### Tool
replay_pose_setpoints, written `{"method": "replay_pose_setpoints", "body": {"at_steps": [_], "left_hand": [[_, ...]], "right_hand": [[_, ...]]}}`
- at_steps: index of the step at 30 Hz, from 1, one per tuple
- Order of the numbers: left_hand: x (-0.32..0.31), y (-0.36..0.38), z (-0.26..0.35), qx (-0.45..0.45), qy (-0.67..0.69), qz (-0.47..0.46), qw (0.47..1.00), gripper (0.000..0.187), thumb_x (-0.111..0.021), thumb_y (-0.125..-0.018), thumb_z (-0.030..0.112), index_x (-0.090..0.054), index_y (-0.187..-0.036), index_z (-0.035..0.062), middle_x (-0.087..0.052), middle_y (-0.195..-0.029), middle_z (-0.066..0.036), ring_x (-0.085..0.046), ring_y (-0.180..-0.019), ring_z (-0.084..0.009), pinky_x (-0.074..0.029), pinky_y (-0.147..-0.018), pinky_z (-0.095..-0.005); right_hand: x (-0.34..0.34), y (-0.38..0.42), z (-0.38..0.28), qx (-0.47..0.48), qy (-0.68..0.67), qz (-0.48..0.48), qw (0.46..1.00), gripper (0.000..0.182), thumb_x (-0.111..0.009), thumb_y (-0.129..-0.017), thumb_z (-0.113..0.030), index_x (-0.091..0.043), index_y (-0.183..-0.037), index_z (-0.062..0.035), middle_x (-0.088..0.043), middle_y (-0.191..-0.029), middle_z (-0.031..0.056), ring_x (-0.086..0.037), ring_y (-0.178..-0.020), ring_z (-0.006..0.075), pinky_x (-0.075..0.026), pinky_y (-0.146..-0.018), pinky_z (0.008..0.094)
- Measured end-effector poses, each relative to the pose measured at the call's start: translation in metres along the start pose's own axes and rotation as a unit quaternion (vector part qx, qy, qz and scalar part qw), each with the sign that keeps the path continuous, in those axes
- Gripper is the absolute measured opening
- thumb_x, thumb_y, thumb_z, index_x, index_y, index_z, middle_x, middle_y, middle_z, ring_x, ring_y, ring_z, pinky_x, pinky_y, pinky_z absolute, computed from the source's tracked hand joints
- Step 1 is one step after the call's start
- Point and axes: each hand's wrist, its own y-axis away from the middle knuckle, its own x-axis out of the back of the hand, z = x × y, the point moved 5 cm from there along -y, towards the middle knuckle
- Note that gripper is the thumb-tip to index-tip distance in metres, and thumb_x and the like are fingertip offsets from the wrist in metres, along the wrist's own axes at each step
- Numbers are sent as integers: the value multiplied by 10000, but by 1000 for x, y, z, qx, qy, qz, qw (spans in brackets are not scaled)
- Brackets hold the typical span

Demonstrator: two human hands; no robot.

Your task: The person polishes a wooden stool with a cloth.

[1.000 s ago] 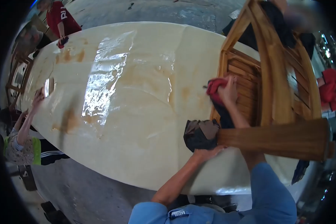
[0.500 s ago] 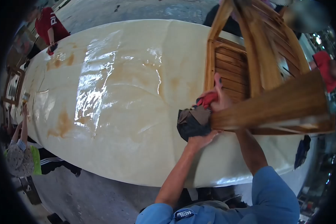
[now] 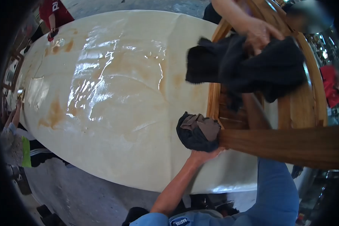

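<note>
This is a workshop. Right of the left hand's point(image 3: 205, 155) grip is varnished slatted furniture point(image 3: 312, 145). Left of and beyond the grip spreads a large glossy table point(image 3: 139, 105) with brown stains point(image 3: 56, 113), people point(image 3: 58, 14) around its far-left end. Rough, worn floor point(image 3: 79, 188) shows to the grip's lower left.

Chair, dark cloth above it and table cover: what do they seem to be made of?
The chair looks like wood, probably varnished: brown grain with a sheen. The dark cloth seems soft fabric, matte and folded; the fibre cannot be told. The table cover may be plastic film: wrinkles, bright reflections.
</note>
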Motion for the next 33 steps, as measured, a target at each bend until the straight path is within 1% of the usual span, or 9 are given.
{"method": "replay_pose_setpoints", "body": {"at_steps": [6, 9, 10, 12, 15, 21, 27, 30, 33], "left_hand": [[3, 2, -6, 34, 54, 65, 996, 680, -781, -707, 479, -567, -1188, 50, -566, -1194, -152, -504, -1148, -353, -387, -990, -444], [35, -5, 10, 263, 195, -91, 940, 639, -800, -685, 466, -601, -1121, 42, -588, -1130, -133, -510, -1118, -319, -389, -975, -417], [30, -7, 5, 258, 203, -104, 939, 639, -800, -685, 466, -601, -1121, 42, -588, -1130, -133, -510, -1118, -319, -389, -975, -417], [36, -14, 6, 26, 61, 77, 995, 639, -810, -664, 465, -603, -1100, 46, -582, -1111, -119, -497, -1116, -311, -373, -984, -415], [40, -12, 16, -31, 33, 102, 994, 643, -808, -668, 460, -596, -1114, 48, -586, -1116, -119, -499, -1117, -307, -369, -984, -412], [36, -18, 9, -63, 93, 105, 988, 455, -786, -755, 328, -624, -1055, 26, -621, -1009, -128, -582, -939, -307, -460, -857, -389], [16, -3, -24, -141, -92, 74, 983, 462, -789, -778, 344, -631, -1095, 48, -675, -988, -86, -627, -920, -267, -461, -861, -368], [24, -8, 0, -129, -61, 105, 984, 351, -758, -815, 337, -673, -992, 46, -694, -959, -78, -644, -877, -252, -477, -834, -356], [31, -9, -5, -61, -9, 129, 990, 271, -723, -854, 308, -703, -921, 46, -707, -933, -69, -654, -836, -236, -491, -807, -340]], "right_hand": [[23, -26, 59, -34, 60, -26, 997, 481, -680, -773, -175, -551, -1229, -89, -644, -1051, 161, -630, -967, 362, -500, -828, 442], [50, 26, 64, -16, 58, -47, 997, 477, -681, -771, -194, -560, -1224, -106, -648, -1057, 152, -634, -964, 354, -501, -828, 438], [61, 46, 60, -4, 52, -54, 997, 476, -681, -770, -200, -563, -1223, -112, -649, -1059, 149, -635, -964, 351, -502, -828, 437], [84, 92, 52, 21, 31, -69, 997, 474, -681, -768, -213, -569, -1220, -123, -652, -1063, 143, -638, -962, 346, -503, -828, 435], [108, 150, 21, 72, -29, -107, 991, 471, -682, -766, -232, -577, -1215, -140, -656, -1068, 134, -642, -960, 337, -504, -827, 431], [93, 181, -84, 185, -146, -224, 946, 464, -684, -761, -269, -595, -1207, -175, -664, -1080, 116, -649, -955, 321, -506, -827, 424], [105, 180, 13, 112, -51, -395, 911, 459, -685, -756, -307, -612, -1198, -209, -672, -1092, 98, -657, -951, 304, -509, -827, 416], [112, 198, 19, 100, 101, -209, 968, 444, -691, -740, -307, -624, -1171, -223, -685, -1052, 93, -666, -922, 315, -512, -811, 423], [120, 220, -45, 17, -83, -253, 964, 406, -701, -734, -309, -628, -1128, -243, -662, -1039, 114, -641, -967, 324, -517, -769, 431]]}}
